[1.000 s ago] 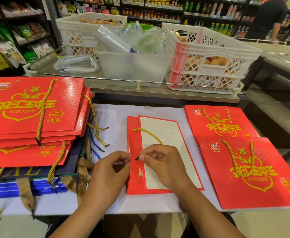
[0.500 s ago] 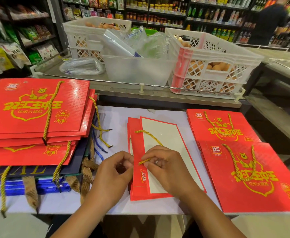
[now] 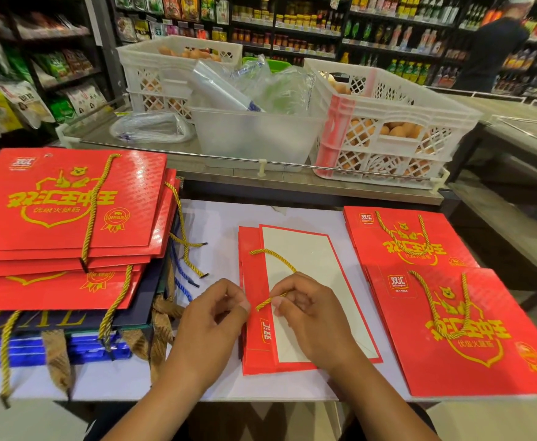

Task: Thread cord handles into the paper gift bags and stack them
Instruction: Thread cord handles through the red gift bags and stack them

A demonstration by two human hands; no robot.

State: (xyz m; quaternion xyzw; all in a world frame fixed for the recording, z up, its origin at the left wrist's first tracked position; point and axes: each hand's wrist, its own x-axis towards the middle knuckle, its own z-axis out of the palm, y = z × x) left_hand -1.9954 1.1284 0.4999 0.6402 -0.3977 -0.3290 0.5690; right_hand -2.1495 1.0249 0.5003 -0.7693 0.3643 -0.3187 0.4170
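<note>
Threading a gold cord point(image 3: 273, 261) into a flat red bag point(image 3: 295, 300) mid-worktop.
Right hand point(image 3: 308, 308) pinches the cord end; left hand point(image 3: 211, 316) grips the bag edge. Finished bags point(image 3: 451, 313) lie right; a pile point(image 3: 60, 218) waits left.

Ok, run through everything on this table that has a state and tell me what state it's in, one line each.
Middle bag: lying flat, white side up, handle half threaded.
Gold cord: one end already in the bag, the other end free.
Right hand: pinching the cord's free end.
Left hand: fingers curled at the bag's edge; grip unclear.
Right-side bags: flat, cords fitted, overlapping.
Left stack: piled flat, cords hanging over the edge.
</note>
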